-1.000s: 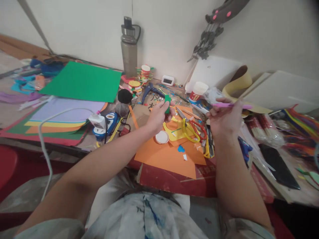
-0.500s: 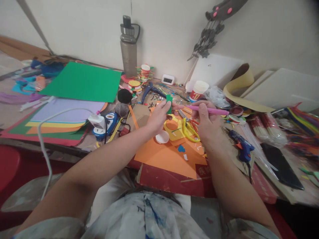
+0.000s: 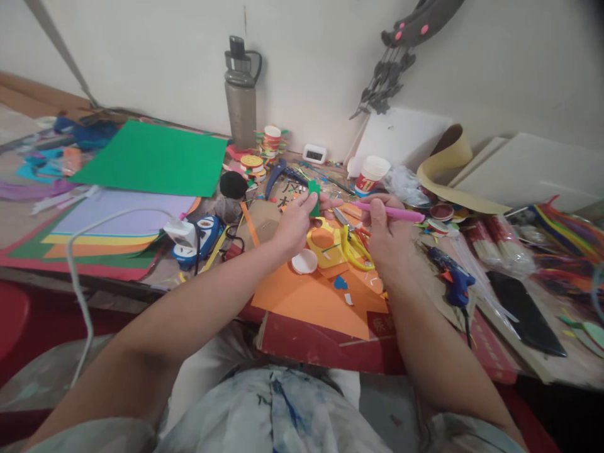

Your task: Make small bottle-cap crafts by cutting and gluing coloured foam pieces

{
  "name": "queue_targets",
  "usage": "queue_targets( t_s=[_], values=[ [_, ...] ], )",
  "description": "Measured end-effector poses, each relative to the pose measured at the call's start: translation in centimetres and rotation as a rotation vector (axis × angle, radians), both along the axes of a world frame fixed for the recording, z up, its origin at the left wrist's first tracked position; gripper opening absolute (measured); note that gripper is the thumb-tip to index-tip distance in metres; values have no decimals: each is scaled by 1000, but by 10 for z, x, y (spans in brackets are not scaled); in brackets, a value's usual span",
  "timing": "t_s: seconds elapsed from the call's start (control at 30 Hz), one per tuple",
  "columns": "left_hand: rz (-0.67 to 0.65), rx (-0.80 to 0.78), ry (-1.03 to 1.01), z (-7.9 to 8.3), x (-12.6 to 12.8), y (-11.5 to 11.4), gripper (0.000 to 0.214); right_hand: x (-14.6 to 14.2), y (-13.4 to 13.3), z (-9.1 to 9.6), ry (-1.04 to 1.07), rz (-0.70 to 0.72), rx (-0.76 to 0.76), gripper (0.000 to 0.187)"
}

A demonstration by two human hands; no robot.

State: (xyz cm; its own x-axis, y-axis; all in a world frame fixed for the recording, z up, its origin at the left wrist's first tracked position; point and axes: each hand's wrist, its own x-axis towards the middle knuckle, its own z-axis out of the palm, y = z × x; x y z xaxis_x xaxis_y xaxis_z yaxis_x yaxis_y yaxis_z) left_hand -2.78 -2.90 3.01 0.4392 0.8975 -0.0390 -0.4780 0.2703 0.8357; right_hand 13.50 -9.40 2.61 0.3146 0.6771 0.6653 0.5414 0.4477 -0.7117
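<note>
My left hand (image 3: 298,220) pinches a small folded piece of green paper (image 3: 313,196) between thumb and fingers. My right hand (image 3: 387,229) grips a pink pen (image 3: 399,212), its tip pointing left toward the green paper; whether the two touch I cannot tell. Below both hands lies a sheet of orange paper (image 3: 302,305). On it are a white paper disc (image 3: 304,262), yellow paper pieces (image 3: 330,255), a blue paper heart (image 3: 340,283) and small white scraps. Yellow-handled scissors (image 3: 352,251) lie between my hands, partly over the paper.
A blue hot glue gun (image 3: 450,277) and a black phone (image 3: 523,311) lie at right. Coloured sheets (image 3: 113,217), a green sheet (image 3: 155,157) and a corded power socket (image 3: 193,239) are at left. A grey bottle (image 3: 240,100) and a paper cup (image 3: 372,175) stand behind.
The whole view has shifted slightly, so most things appear a little farther left. Both hands keep their holds on the green paper and the pink pen.
</note>
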Motion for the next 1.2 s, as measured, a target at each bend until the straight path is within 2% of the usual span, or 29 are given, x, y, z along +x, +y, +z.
queue_targets(
  t_s=[0.1, 0.27, 0.4, 0.53, 0.7, 0.8, 0.9, 1.0, 1.1, 1.2],
  values=[
    [13, -40, -6, 2, -1, 1, 26, -1, -1, 1, 15, 1, -2, 42],
    [-26, -10, -14, 1, 1, 1, 24, -7, -2, 2, -56, 39, -9, 42],
    [-47, 2, -27, -1, 2, 0, 23, -7, -2, 2, -111, -22, -29, 38],
    [-19, -15, -35, 1, 0, 0, 22, -3, 2, 0, -17, -53, -26, 38],
    [-11, -47, -31, 3, -2, 0, 21, -3, 7, -2, 189, 53, -49, 40],
    [-23, -46, -36, 3, -1, 0, 20, -4, 7, -3, 156, 63, -53, 40],
    [-30, -32, -39, 3, 0, -1, 22, -1, 8, -5, 114, -7, -26, 41],
    [-5, -37, -34, 4, -1, -1, 23, 4, 14, -6, 237, 2, -33, 42],
    [4, -60, -26, 5, -1, 1, 22, 7, 21, -9, 453, 108, -87, 45],
    [-2, -63, -31, 3, -1, 3, 24, 7, 25, -11, 563, 197, -117, 48]
  ],
)
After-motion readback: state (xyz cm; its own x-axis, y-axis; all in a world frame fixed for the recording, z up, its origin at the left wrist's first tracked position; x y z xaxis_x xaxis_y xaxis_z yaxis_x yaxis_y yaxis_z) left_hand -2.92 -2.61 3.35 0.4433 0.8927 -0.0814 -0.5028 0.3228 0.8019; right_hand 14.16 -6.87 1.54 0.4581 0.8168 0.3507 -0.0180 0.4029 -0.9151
